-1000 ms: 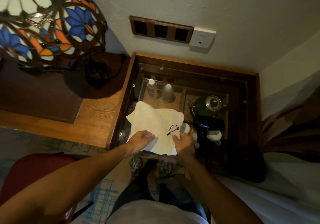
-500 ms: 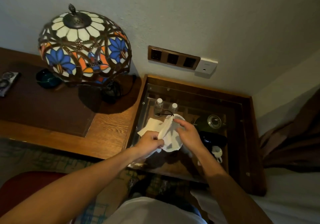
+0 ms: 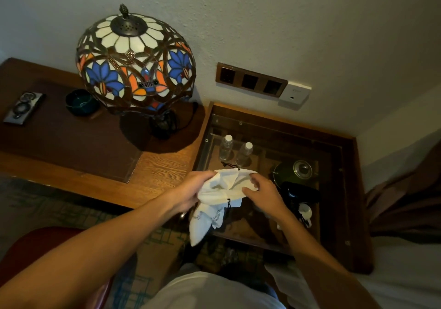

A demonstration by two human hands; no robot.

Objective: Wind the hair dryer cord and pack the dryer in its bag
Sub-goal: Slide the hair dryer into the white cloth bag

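Observation:
A white cloth drawstring bag (image 3: 220, 194) with a black cord hangs in the air over the glass-topped side table (image 3: 343, 189). My left hand (image 3: 191, 189) grips the bag's left side at its mouth. My right hand (image 3: 262, 194) holds the right side of the mouth. The bag's lower end droops down toward the table's front edge. A glossy black object (image 3: 299, 193), probably the hair dryer, lies on the glass just right of my right hand; its cord is hard to make out.
Under the glass stand two water bottles (image 3: 235, 151), a dark kettle (image 3: 297, 172) and a white cup (image 3: 305, 213). A stained-glass lamp (image 3: 136, 62) stands on the wooden desk (image 3: 157, 172) at left, with a dark bowl (image 3: 80, 101) and a remote (image 3: 22, 108). Wall sockets (image 3: 250, 80) sit behind.
The bag lay flat on the glass a second ago; both hands have lifted it and gathered its mouth, so it now hangs crumpled. The view has tilted up and left.

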